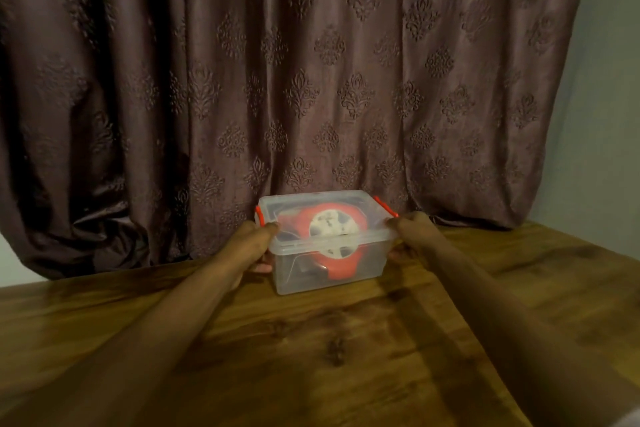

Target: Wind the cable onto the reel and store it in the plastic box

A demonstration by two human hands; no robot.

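My left hand (254,246) and right hand (410,236) press the box (329,274) between them on the table (311,357), the reel (329,236) inside under the lid; I should press both clips evenly.

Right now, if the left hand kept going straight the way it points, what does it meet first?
The left hand already touches the plastic box at its left end, by the red latch. Continuing forward, it would likely reach the curtain behind, though depth is unclear.
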